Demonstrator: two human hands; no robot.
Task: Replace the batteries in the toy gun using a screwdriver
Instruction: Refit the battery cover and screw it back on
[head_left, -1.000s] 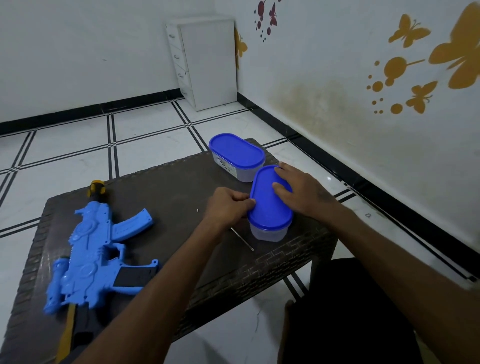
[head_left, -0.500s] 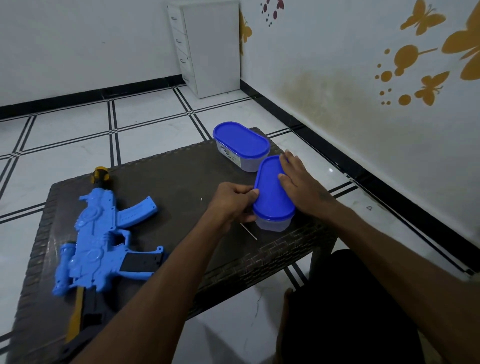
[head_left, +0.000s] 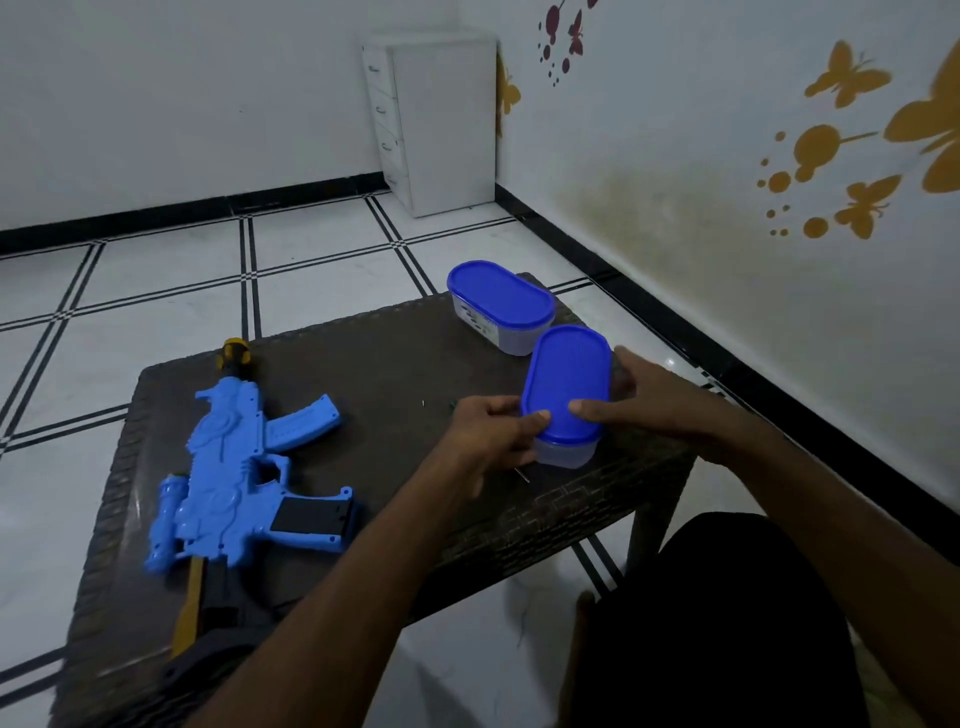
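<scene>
Toy gun lies near-left on the table, untouched. Both hands on the near container: left hand fingers pinch the lid's left edge, right hand fingers curl round the right side. Best to brace the base and peel the lid from one corner. Second container sits just beyond. Tiled floor, white drawer unit in the far corner.

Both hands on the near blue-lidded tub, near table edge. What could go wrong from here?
1. The near tub sits by the table's front edge; if the lid pops suddenly under the left hand and right hand, the tub may slide off or spill.
2. A thin metal rod lies just beside the tub; a jolt could probably knock it to the floor.
</scene>
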